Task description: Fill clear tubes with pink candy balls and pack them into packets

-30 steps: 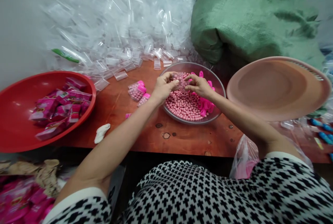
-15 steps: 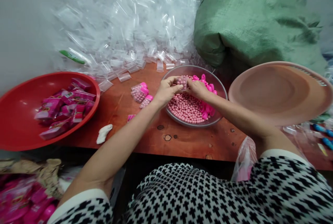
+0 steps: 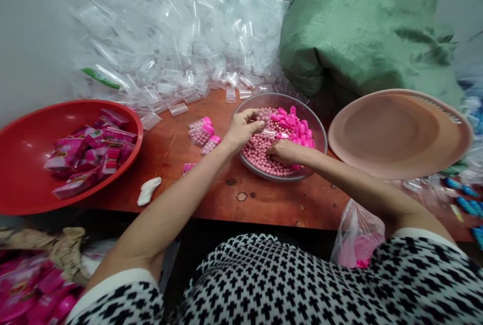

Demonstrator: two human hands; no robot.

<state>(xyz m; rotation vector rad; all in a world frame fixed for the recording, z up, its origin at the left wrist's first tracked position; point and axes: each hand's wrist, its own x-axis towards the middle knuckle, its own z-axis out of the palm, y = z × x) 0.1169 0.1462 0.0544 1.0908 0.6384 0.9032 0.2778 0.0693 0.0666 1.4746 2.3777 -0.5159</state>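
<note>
Pink round beads (image 3: 262, 153) and bright pink caps (image 3: 296, 128) lie together inside a clear bowl (image 3: 282, 97) on a wooden table (image 3: 241, 209). The left hand (image 3: 240, 131) is over the bowl, and its fingers (image 3: 253, 125) are closed on a small clear plastic tube (image 3: 264, 116). The right hand (image 3: 289, 152) rests low on the beads with bent fingers, but I cannot tell if they grip something. Just left of the bowl lie 2 filled tubes (image 3: 200, 133) with pink caps, and further left a red basin (image 3: 75, 106) holds pink packets (image 3: 71, 154).
</note>
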